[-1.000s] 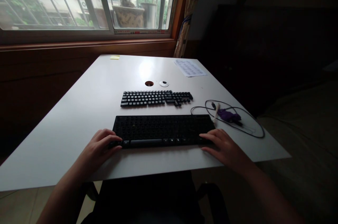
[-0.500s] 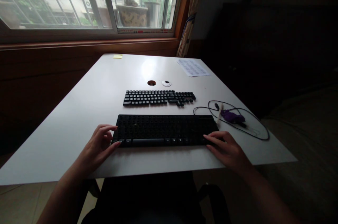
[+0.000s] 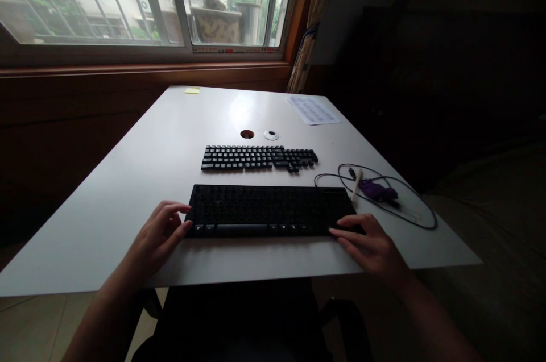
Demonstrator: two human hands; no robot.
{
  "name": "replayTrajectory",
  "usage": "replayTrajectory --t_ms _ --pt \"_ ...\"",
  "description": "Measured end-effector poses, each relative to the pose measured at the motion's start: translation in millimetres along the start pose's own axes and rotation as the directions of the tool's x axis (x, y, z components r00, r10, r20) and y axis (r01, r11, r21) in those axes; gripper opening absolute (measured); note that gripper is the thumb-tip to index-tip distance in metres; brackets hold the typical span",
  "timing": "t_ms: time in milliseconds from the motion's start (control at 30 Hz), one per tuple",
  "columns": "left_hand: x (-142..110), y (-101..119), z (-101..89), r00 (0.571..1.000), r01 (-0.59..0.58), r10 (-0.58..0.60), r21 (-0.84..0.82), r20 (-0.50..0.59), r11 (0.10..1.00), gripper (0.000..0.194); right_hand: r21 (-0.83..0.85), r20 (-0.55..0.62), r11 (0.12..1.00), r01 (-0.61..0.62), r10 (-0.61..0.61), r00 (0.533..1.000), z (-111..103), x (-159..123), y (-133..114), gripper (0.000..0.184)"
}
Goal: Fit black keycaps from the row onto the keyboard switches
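A black keyboard base (image 3: pixel 268 211) with most keycaps removed lies near the front edge of the white table (image 3: pixel 140 180). My left hand (image 3: pixel 156 237) rests at its left end, fingers spread and touching the edge. My right hand (image 3: pixel 371 245) sits at its right end, fingers stretched toward the corner. Neither hand grips anything. Behind the base, a laid-out set of black keycaps (image 3: pixel 258 158) forms a keyboard shape.
A black cable loop (image 3: pixel 409 214) with a purple tool (image 3: pixel 377 190) and a white stick (image 3: pixel 355 184) lies at the right. A round hole (image 3: pixel 247 134), a white cap (image 3: pixel 271 135), a paper sheet (image 3: pixel 313 109) and a yellow note (image 3: pixel 191 90) sit farther back.
Both hands have drawn slightly off the keyboard base, from resting on its ends to touching its edges. The view has shifted a little to the left.
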State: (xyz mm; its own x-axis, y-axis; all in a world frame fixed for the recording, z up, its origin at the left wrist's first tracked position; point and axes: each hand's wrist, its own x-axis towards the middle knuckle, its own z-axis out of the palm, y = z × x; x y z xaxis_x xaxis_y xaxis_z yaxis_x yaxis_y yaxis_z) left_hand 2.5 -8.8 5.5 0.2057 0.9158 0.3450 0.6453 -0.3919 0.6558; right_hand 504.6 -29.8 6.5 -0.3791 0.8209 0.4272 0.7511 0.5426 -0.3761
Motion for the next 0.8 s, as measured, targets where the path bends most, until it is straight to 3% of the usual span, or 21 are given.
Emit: replayTrajectory --t_ms 167,300,600,800 --pt "0 2 0.6 0.992 -0.115 0.112 0.064 0.053 0.991 0.025 0.049 -0.081 0.993 -0.103 0.107 0.991 -1 11 -2 0.026" --pt "2 0 3.0 0.983 -0.179 0.174 0.072 0.065 0.981 0.024 -0.053 -0.117 0.995 -0.089 0.083 0.99 7 40 0 0.027" --pt "2 -9 6.8 0.979 -0.19 0.181 0.092 0.094 0.978 0.019 -0.257 0.022 0.966 -0.022 0.029 0.999 34 137 27 0.032" --pt "1 -8 5.7 0.981 -0.174 0.166 0.076 0.102 0.982 0.018 -0.311 0.077 0.95 0.008 0.017 0.997 53 165 48 0.03"
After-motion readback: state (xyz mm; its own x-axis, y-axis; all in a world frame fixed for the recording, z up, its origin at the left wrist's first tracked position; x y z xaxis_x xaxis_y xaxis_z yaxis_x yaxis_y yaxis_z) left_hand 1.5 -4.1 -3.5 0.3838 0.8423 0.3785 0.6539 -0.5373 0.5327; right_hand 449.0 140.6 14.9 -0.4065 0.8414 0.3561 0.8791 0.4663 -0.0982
